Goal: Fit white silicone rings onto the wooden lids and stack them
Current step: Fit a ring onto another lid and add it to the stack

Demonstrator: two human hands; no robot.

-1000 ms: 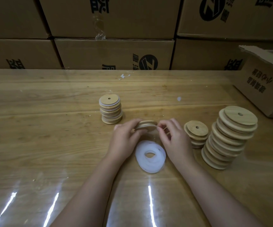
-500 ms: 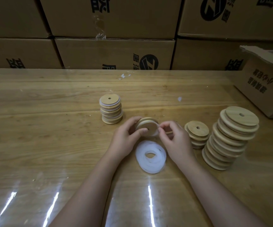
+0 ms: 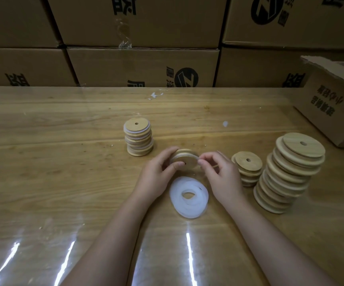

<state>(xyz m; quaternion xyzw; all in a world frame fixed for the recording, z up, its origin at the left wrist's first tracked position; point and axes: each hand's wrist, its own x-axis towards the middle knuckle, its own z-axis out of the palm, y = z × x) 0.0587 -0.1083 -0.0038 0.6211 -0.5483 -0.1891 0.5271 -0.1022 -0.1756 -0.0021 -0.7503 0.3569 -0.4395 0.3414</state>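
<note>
My left hand grips a round wooden lid just above the table, thumb on its face near the centre hole. My right hand pinches a white silicone ring at the lid's right edge. A loose pile of white silicone rings lies on the table just below both hands. A short stack of lids with white rings stands to the upper left. Two stacks of bare wooden lids stand at the right: a low one and a tall leaning one.
The wooden table has a glossy clear cover. An open cardboard box sits at the right rear. Stacked cardboard cartons form a wall behind the table. Small white scraps lie near the middle rear.
The lid has tilted from nearly flat to face toward me. My right fingers have worked along its right edge with the ring. The stacks and the ring pile have not moved.
</note>
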